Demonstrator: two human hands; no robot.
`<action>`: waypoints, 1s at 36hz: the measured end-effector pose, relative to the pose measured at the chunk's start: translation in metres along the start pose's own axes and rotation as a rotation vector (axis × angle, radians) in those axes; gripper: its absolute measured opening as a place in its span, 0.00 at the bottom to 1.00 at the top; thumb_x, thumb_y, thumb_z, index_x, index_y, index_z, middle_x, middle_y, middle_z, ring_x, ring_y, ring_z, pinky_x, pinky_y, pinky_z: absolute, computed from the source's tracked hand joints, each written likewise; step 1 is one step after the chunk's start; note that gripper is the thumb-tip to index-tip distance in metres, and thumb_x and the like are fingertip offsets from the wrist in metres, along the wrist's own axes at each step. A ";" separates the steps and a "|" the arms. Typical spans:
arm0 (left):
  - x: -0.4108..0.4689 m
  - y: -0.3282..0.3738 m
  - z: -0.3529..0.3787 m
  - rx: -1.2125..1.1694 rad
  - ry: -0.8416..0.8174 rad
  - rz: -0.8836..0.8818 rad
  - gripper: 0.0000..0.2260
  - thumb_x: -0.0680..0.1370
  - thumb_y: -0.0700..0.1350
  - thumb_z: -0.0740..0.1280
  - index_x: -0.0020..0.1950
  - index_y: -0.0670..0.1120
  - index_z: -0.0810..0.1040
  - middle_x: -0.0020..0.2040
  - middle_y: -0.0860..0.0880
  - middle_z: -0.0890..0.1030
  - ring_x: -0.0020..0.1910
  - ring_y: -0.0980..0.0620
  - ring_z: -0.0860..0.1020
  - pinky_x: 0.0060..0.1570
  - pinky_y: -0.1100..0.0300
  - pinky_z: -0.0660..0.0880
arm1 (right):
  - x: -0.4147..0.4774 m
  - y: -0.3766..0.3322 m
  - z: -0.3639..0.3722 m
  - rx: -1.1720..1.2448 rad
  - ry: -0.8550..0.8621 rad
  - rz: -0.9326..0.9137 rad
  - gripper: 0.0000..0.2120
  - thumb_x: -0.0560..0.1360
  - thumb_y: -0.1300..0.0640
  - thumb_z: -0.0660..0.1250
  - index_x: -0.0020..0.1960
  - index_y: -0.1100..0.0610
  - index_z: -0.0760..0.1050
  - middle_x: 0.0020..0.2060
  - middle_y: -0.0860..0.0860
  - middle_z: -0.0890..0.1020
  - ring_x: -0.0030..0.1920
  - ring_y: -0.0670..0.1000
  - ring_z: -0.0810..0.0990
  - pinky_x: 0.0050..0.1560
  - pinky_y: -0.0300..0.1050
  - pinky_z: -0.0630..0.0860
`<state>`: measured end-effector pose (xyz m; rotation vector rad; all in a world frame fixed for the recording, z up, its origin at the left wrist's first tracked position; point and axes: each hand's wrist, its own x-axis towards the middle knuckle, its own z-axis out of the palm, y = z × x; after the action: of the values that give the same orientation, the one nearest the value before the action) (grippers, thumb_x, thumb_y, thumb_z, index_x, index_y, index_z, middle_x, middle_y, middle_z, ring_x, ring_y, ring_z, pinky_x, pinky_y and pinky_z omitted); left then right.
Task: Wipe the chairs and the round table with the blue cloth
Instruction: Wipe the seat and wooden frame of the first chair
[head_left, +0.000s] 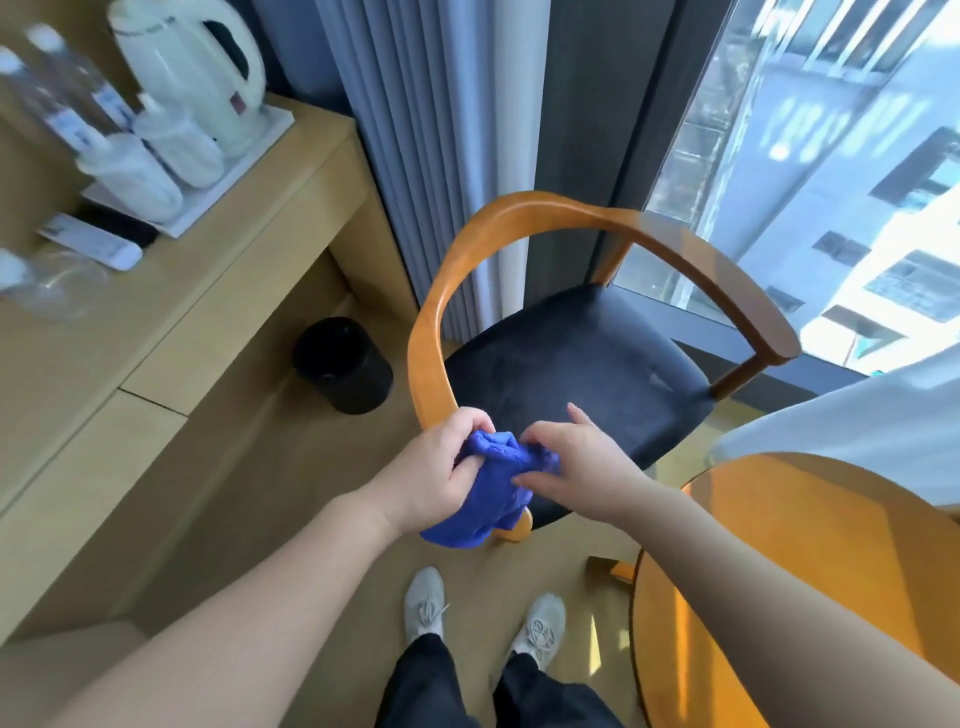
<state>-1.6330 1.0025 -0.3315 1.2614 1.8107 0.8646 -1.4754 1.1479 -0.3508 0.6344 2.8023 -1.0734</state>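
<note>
A wooden chair (582, 322) with a curved orange backrest and a dark seat stands in front of me by the window. Over its near armrest end, my left hand (441, 473) and my right hand (576, 462) both grip a bunched blue cloth (493, 499), which hangs down between them. The cloth hides the armrest tip. The round orange table (810, 582) is at the lower right, partly under my right forearm.
A black waste bin (343, 364) stands on the floor left of the chair. A wooden desk (171, 291) at the left carries a white kettle (202, 67), cups, bottles and a remote. Grey curtains (441, 130) and a large window lie behind. My shoes (483, 618) are below.
</note>
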 end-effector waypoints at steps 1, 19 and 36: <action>-0.001 -0.004 0.000 0.005 0.021 -0.017 0.09 0.78 0.41 0.61 0.55 0.52 0.69 0.46 0.54 0.77 0.44 0.56 0.77 0.45 0.59 0.74 | 0.000 0.002 0.006 0.011 0.007 0.040 0.12 0.73 0.46 0.69 0.54 0.50 0.74 0.43 0.42 0.79 0.48 0.47 0.77 0.73 0.47 0.58; 0.059 -0.114 0.051 0.216 0.191 -0.254 0.12 0.78 0.44 0.61 0.61 0.50 0.69 0.59 0.54 0.72 0.53 0.55 0.73 0.48 0.63 0.69 | 0.041 0.075 0.117 0.031 0.021 0.483 0.20 0.79 0.51 0.58 0.70 0.51 0.61 0.58 0.52 0.73 0.49 0.55 0.74 0.43 0.47 0.69; -0.009 -0.165 0.022 0.340 0.334 -0.260 0.11 0.74 0.36 0.62 0.55 0.45 0.75 0.54 0.49 0.76 0.52 0.48 0.76 0.49 0.51 0.75 | 0.044 0.035 0.181 -0.294 -0.021 0.459 0.54 0.66 0.23 0.51 0.78 0.59 0.47 0.77 0.59 0.51 0.75 0.59 0.55 0.71 0.56 0.60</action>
<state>-1.6850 0.9493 -0.4806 1.0909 2.4076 0.6679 -1.5154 1.0683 -0.5185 1.1372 2.5299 -0.5673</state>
